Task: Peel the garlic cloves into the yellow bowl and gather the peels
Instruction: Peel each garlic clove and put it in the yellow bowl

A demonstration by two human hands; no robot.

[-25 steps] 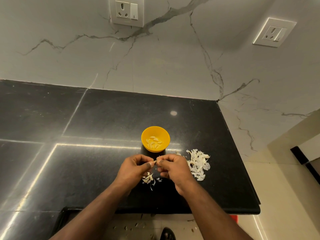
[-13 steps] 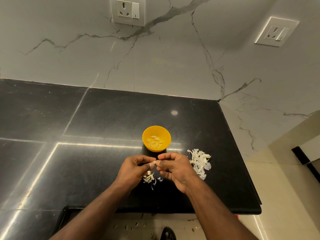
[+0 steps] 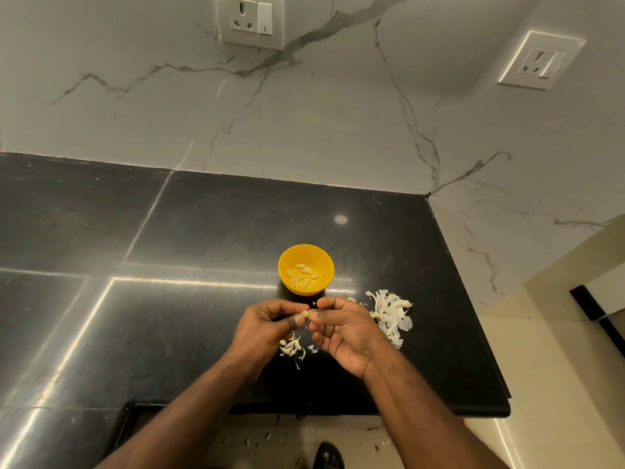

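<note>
The yellow bowl [image 3: 306, 255] stands on the black counter and holds several peeled garlic cloves [image 3: 302, 276]. Just in front of it my left hand [image 3: 265, 328] and my right hand [image 3: 340, 330] meet, fingertips pinching one small garlic clove [image 3: 305, 313] between them. Under the hands lies a small cluster of unpeeled cloves and skin bits [image 3: 291, 346]. A heap of white garlic peels [image 3: 390, 313] lies on the counter to the right of my right hand.
The black granite counter [image 3: 203, 316] ends at a front edge near me and a right edge by the peel heap. The marble wall carries two sockets [image 3: 251, 20] [image 3: 541, 60]. Peel scraps litter the floor [image 3: 257, 441] below, beside a sandalled foot [image 3: 327, 456].
The hands have stayed together in front of the bowl, fingers working slightly on the clove. My right palm has turned a little more upward. The bowl and the peel heap have not moved.
</note>
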